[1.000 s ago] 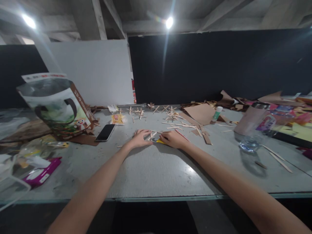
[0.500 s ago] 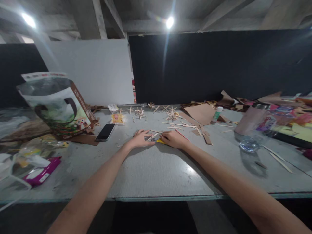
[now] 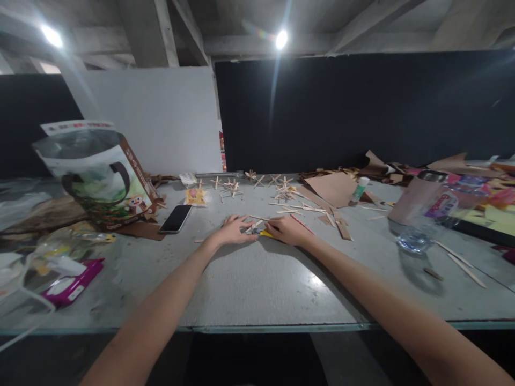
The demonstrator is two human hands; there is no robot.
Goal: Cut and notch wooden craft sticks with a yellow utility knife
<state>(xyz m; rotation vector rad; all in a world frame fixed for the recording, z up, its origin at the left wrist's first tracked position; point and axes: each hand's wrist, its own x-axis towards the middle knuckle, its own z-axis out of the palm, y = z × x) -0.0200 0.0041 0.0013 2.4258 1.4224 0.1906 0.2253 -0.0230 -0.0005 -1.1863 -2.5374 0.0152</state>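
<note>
Over the middle of the table, my left hand (image 3: 234,230) is curled with its thumb and fingers around a thin wooden stick (image 3: 252,225), pressing it near the tabletop. Close beside it, my right hand (image 3: 284,229) is closed on a yellow utility knife (image 3: 265,234). The knife's greyish blade end points left at the stick, in the gap between the two hands. Exact contact of blade and stick is too small to tell. Just behind my right hand lies a red-and-white striped stick (image 3: 300,222), partly covered by it.
Wooden stick stars (image 3: 284,188) and loose sticks (image 3: 298,207) lie beyond my hands. A phone (image 3: 176,219), a snack packet (image 3: 196,197) and a large printed bag (image 3: 100,182) stand left. Cardboard (image 3: 330,188), a glue stick (image 3: 360,188), a tumbler (image 3: 416,198) and a plastic bottle (image 3: 416,238) are right.
The view has shifted very slightly, moving the scene a little right and down. Both hands keep nearly the same pose, with the knife still at the stick.
</note>
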